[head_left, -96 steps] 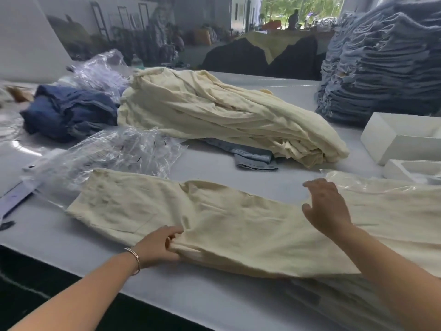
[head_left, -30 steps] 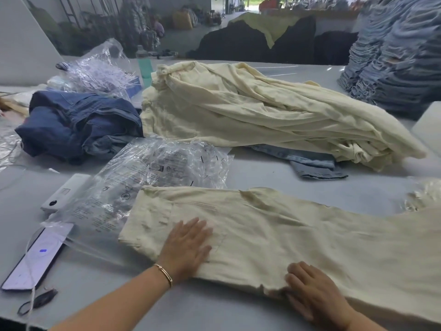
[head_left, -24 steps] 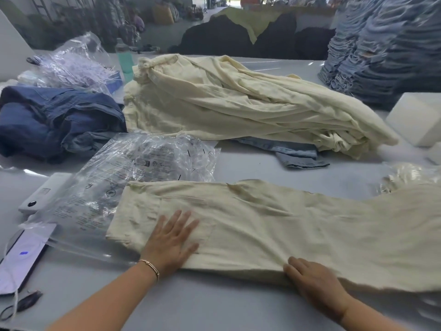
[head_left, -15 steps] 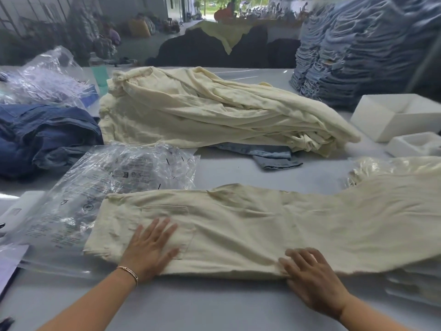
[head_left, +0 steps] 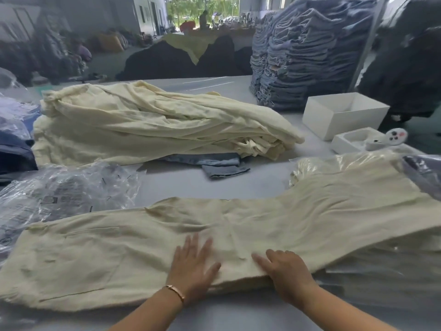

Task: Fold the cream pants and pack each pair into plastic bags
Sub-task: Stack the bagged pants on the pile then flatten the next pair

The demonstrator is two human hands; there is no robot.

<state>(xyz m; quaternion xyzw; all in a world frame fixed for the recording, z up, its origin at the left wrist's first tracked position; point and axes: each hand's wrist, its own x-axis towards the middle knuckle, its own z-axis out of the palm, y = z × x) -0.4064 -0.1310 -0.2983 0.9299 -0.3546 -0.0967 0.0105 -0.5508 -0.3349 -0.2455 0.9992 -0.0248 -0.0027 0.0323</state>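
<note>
One pair of cream pants [head_left: 238, 225] lies flat across the near part of the grey table [head_left: 262, 182], waist end at the left, legs running right over bagged cream pants [head_left: 346, 163]. My left hand [head_left: 193, 266] presses flat on the cloth near the middle, fingers spread and straight. My right hand [head_left: 286, 271] rests on the near edge of the pants just to its right, fingers relaxed on the fabric. A crumpled clear plastic bag [head_left: 66, 194] lies at the left, partly under the waist end. A heap of cream pants [head_left: 152, 123] sits behind.
A tall stack of folded jeans [head_left: 305, 51] stands at the back right. Two white boxes [head_left: 343, 115] sit to its front. A denim piece [head_left: 219, 166] pokes out under the heap. Dark blue garments [head_left: 12, 151] lie at the far left.
My left hand has slid right along the pants from the pocket area to the middle, close to my right hand. The view has swung right.
</note>
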